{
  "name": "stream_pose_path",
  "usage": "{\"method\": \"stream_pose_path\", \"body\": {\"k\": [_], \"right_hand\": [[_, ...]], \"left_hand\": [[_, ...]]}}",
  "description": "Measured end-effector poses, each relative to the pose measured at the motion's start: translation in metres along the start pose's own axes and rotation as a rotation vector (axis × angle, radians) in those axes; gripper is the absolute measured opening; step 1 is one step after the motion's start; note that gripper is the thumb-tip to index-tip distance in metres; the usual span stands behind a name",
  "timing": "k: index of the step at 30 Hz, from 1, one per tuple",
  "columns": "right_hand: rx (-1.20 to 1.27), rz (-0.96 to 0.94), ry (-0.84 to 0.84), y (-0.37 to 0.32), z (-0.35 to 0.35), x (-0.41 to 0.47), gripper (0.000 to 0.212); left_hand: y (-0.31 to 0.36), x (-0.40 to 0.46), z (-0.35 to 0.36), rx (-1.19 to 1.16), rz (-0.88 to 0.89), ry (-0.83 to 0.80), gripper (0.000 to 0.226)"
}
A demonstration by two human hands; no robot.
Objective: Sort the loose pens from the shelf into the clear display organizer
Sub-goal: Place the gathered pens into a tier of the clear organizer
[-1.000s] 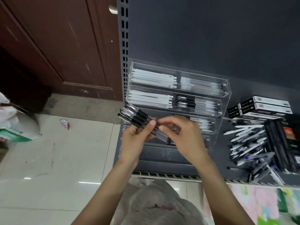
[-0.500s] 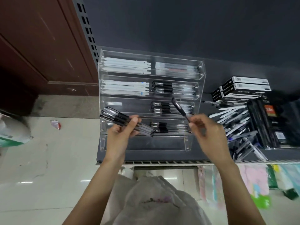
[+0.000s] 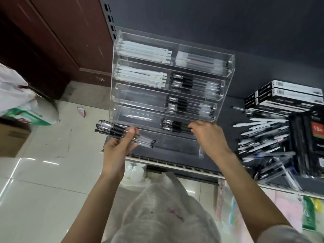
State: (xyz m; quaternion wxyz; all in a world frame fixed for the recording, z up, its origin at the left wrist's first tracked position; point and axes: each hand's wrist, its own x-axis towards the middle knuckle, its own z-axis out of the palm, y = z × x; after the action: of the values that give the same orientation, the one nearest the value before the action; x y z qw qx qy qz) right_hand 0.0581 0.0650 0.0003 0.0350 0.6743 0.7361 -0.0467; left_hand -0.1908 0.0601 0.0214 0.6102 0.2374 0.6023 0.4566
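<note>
- Half a second ago the right hand (image 3: 208, 137) held one black-capped clear pen up in the air; now that hand has dropped to the clear acrylic tiered organizer (image 3: 228, 67), fingertips at the fourth tier's right compartment, where black pens (image 3: 172, 124) lie. Whether its grip has released cannot be told.
- One more pen looks filed.
- Left hand (image 3: 119, 146) grips a bundle of black-capped clear pens (image 3: 121, 133) at the organizer's left edge.
- Left compartments of the lower tiers look open.
- Loose mixed pens (image 3: 263, 142) crowd the dark shelf (image 3: 233, 102) on the right.
</note>
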Motion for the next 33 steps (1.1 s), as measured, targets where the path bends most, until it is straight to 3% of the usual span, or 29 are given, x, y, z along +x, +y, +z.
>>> {"method": "stream_pose_path", "body": {"k": [10, 12, 15, 17, 22, 24, 28, 33], "right_hand": [[0.009, -0.039, -0.073, 0.002, -0.005, -0.002, 0.039], [0.023, -0.033, -0.011, -0.004, -0.015, -0.007, 0.039], [0.38, -0.04, 0.177, -0.028, -0.036, -0.024, 0.024], [0.6, -0.068, 0.133, -0.048, -0.045, -0.032, 0.022], [0.82, 0.051, 0.093, -0.059, -0.036, -0.036, 0.022], [0.778, 0.073, 0.149, -0.05, -0.037, -0.036, 0.018], [0.388, 0.121, 0.294, -0.018, -0.026, -0.026, 0.011], [0.102, 0.098, 0.251, -0.002, 0.004, -0.01, 0.02]], "left_hand": [[-0.009, -0.009, 0.013, 0.041, -0.037, -0.073, 0.013], [-0.01, -0.009, 0.018, 0.041, -0.048, -0.116, 0.014], [-0.012, -0.009, 0.025, 0.06, -0.043, -0.183, 0.021], [-0.015, -0.01, 0.031, 0.082, -0.041, -0.213, 0.021], [-0.02, -0.016, 0.04, 0.057, -0.038, -0.24, 0.01], [-0.018, -0.017, 0.042, 0.054, -0.03, -0.259, 0.013], [-0.016, -0.013, 0.04, 0.064, -0.018, -0.224, 0.018], [-0.013, -0.012, 0.028, 0.058, -0.024, -0.166, 0.009]]}}
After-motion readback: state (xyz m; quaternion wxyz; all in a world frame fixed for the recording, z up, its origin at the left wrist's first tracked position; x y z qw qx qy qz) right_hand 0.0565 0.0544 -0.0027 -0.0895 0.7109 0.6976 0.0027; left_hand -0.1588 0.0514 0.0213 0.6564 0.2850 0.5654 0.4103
